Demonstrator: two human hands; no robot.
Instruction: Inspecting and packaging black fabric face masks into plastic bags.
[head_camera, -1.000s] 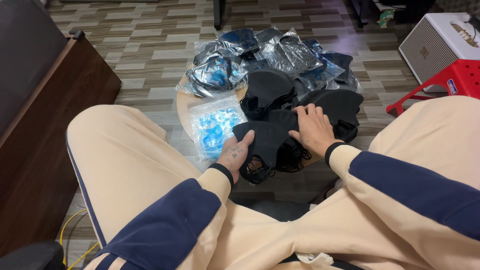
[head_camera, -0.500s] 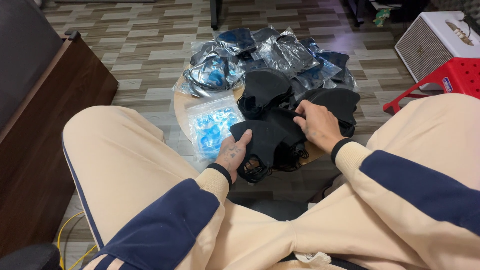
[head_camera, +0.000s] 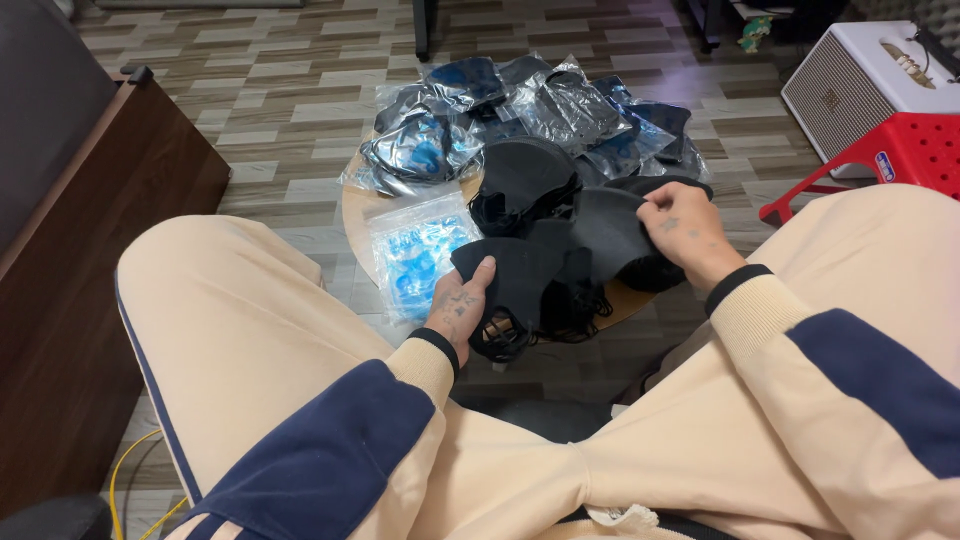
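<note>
Black face masks (head_camera: 560, 265) piled on that round stool (head_camera: 352, 215): your left hand (head_camera: 458, 305) pins one, right hand (head_camera: 683, 228) pinches another, so peel it off gently.

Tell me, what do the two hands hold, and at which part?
Both hold black fabric masks: left hand at a lower edge, right hand at an upper edge.
</note>
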